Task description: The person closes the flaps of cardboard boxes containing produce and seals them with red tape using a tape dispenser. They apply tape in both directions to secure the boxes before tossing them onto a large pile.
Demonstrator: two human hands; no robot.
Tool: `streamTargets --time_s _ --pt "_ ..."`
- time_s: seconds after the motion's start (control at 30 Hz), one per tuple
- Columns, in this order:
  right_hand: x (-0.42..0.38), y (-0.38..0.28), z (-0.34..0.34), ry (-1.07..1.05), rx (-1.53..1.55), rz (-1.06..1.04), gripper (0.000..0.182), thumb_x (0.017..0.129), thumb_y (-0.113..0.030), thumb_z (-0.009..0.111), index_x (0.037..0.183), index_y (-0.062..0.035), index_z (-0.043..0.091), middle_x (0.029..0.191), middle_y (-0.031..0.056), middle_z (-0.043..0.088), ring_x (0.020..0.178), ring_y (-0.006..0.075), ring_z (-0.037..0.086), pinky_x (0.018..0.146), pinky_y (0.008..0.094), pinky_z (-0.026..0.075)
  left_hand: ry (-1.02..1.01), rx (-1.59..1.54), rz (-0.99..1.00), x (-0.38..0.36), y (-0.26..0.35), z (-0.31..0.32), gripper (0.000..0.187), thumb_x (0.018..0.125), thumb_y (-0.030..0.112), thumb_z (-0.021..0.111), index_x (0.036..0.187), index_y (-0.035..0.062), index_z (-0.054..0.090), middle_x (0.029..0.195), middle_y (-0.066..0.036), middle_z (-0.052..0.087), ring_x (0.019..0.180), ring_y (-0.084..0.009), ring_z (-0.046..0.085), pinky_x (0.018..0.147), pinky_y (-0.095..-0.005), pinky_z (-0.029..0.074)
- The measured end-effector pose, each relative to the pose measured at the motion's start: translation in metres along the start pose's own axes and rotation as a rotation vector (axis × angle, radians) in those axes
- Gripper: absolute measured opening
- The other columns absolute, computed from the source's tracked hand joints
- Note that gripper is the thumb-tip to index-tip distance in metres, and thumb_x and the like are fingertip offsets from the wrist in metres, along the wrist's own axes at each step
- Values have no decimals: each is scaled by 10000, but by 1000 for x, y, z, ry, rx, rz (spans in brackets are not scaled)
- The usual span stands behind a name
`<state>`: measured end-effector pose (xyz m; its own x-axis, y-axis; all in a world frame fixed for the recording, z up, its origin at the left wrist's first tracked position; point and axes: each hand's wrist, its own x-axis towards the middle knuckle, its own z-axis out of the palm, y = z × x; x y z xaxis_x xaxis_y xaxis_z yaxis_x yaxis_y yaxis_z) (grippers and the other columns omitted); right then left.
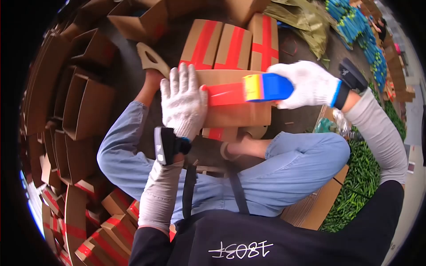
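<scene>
A cardboard box (pixel 230 116) lies in front of me between my knees, with red tape (pixel 225 94) running across its top. My left hand (pixel 183 99), in a white knitted glove, presses flat on the box's left end, fingers stretched out and over the tape's end. In my gloved right hand (pixel 306 84) is a blue and yellow tape dispenser (pixel 270 87), held at the box's right side. The red tape reaches from near my left hand to the dispenser. My right fingers wrap round its far side and are partly hidden.
Taped boxes (pixel 233 44) stand just beyond. Open cardboard boxes (pixel 84 102) crowd the left, with more taped boxes (pixel 111 235) at lower left. Green peppers (pixel 355 186) are heaped at right. Blue bundles (pixel 359 31) and an olive sheet (pixel 306 22) lie at upper right.
</scene>
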<state>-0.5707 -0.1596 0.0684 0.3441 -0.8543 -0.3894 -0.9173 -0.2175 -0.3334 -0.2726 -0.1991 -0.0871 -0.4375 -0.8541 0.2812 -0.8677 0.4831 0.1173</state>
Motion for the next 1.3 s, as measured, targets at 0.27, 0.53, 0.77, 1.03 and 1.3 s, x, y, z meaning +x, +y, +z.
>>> streamTargets --time_s 0.27,0.53,0.77,1.03,1.3 --pt "-37 141 117 -37 51 122 628 718 -324 865 1277 -143 642 1023 195 751 990 411 731 869 490 580 -152 166 86 11 11 0 699 1066 403 502 1625 5 371 1688 -223 370 1575 -397 325 1285 -609 192" --pt "61 76 143 -634 -203 3 474 642 -389 848 1072 -193 813 985 141 797 937 333 762 783 442 602 -59 -28 391 49 94 18 651 1046 403 522 1566 15 465 1550 -224 540 1406 -392 507 1209 -574 314" --pt "-48 36 182 -13 184 419 674 685 -492 852 1205 -98 683 1028 190 774 994 421 738 881 512 583 -161 -321 156 42 -67 -5 297 1085 323 520 1127 92 702 984 -154 711 973 -392 680 869 -506 537" --pt "-26 21 217 735 765 608 753 730 -332 964 1330 -71 591 1174 172 733 1092 329 728 946 442 583 -23 -724 -302 -59 -70 -7 298 1070 258 570 1250 57 697 1174 -188 714 1093 -384 688 965 -469 536" --pt "-57 -102 123 1041 457 131 794 718 -303 981 1346 -52 567 1122 188 740 1009 349 766 856 426 615 -180 -1927 -414 -52 67 -61 442 1135 286 466 1400 -32 620 1320 -116 707 1211 -230 659 1060 -374 498"
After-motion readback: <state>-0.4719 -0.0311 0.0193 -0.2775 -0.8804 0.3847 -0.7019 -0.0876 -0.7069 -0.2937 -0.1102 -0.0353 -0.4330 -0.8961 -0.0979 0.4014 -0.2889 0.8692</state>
